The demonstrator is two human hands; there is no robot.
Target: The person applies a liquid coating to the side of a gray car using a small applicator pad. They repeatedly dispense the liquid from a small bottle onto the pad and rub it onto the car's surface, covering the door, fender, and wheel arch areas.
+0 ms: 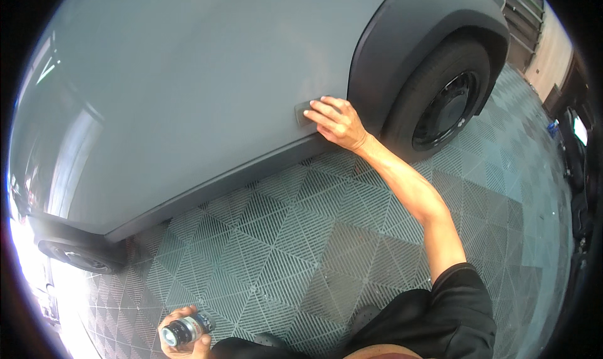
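Item one: my right hand (338, 122), arm stretched out across the floor, fingers (317, 113) spread flat and pressing a small grey pad (303, 111) against the lower part of the car body panel (207, 89). The pad sits just ahead of the black wheel-arch trim (370, 58), low on the panel and a little above the dark sill strip (220, 183). The hand does not grip it; it lies open on top of it, palm toward the paint.

Item two: my left hand (182, 337), at the bottom edge of my view, closed around a small round container (183, 331), dark with a pale shiny end facing me. I cannot tell whether a lid is on it.

Item three: the car itself, matte grey, its side filling the upper half of my view. Rear wheel (443, 105) with black tyre and black rim stands just right of my right hand. A second wheel (81, 258) shows partly at the lower left, near strong glare.

Item four: floor (301, 246) of grey ribbed tiles laid in a diamond pattern.

Item five: black sleeve (465, 296) on my right arm.
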